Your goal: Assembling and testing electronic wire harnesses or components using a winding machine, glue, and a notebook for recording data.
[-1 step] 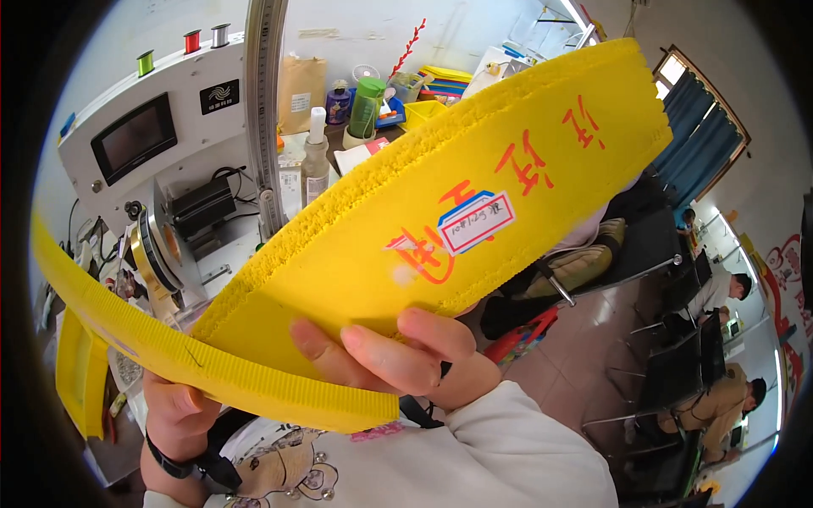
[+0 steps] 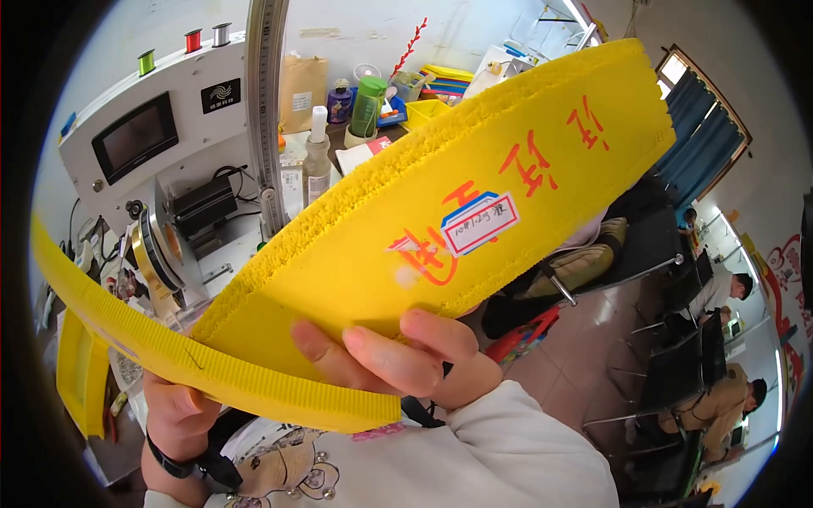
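Close in front of me is a broad yellow foam board with a crumbly, rough edge, red handwriting and a paper label stuck on its face. A curved yellow ribbed strip crosses before its lower left end; whether the two are one piece I cannot tell. My left hand, a dark band on its wrist, grips the strip from below, its other fingers hidden behind. My right hand has its fingers curled against the board's lower face, partly covered by the strip, holding the board up.
At left stands a white machine with a dark screen and thread spools on top. Bottles and a paper bag stand on the bench behind. A yellow tray lies lower left. Black chairs and seated people are to the right.
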Motion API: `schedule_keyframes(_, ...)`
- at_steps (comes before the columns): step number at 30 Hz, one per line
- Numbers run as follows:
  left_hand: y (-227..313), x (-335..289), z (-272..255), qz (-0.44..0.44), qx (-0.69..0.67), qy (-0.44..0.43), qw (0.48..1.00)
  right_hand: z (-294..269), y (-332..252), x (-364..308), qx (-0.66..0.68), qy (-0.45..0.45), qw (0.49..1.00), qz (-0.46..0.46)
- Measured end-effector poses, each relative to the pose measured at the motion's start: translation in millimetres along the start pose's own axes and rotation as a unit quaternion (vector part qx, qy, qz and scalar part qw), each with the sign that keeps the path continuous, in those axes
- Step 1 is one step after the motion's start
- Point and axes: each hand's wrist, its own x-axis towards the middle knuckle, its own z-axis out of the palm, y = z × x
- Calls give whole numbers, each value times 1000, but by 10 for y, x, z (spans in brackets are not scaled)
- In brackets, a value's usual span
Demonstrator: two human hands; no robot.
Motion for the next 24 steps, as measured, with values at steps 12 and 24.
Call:
schedule_keyframes(12,111,-226,-341,94,61,63,992,-24,-87,-110,346,-54,935,47)
schedule_keyframes(24,178,-7,-149,154,333,32,930,50,-24,-87,573,51,758,308)
